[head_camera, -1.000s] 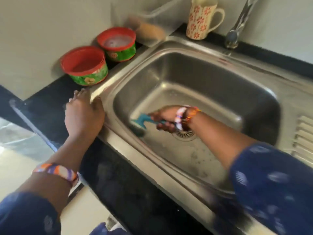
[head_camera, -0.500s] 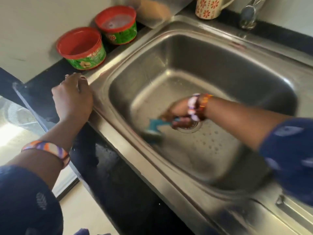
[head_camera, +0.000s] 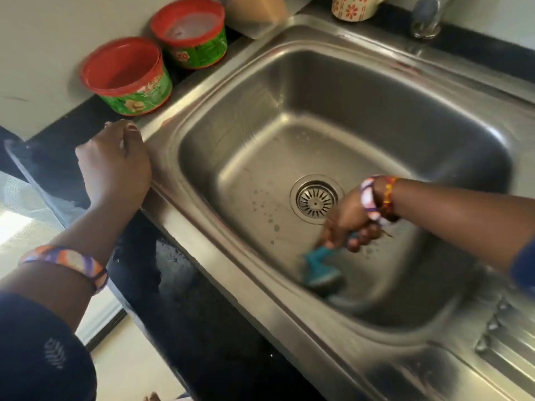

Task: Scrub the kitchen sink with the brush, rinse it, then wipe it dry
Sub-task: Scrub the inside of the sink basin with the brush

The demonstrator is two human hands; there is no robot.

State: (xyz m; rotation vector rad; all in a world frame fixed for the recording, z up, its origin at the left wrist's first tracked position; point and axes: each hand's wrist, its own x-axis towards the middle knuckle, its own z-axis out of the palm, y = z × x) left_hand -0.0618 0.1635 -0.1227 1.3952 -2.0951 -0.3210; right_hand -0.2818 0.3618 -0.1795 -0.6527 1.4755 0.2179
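Sink [head_camera: 289, 91]: steel basin fills the middle of my view; drainboard ridges at 4 o'clock. Scattered droplets lie on the floor of the basin left of the drain.
Drain [head_camera: 315, 199]: round strainer near the basin centre, uncovered, just beside my right hand at its 10 o'clock.
Right hand [head_camera: 351, 224]: inside the basin, fingers curled tight round the brush handle. Beaded bands on the wrist.
Brush [head_camera: 320, 266]: teal, head down against the basin floor close to the near wall, at 5 o'clock from the drain. Blurred; bristles not legible.
Left hand [head_camera: 115, 166]: resting on the black counter at the sink's left rim, at 9 o'clock, holding nothing, fingers loosely bent. Well apart from my right hand.
Counter [head_camera: 188, 328]: black, runs along the near and left edges of the sink.
Tubs: two red-rimmed green tubs at 11 o'clock, the nearer one [head_camera: 127, 76] and the farther one [head_camera: 191, 33], side by side by the wall.
Mug [head_camera: 354, 7]: floral, at 12 o'clock behind the rim.
Tap base [head_camera: 425, 15]: at 1 o'clock.
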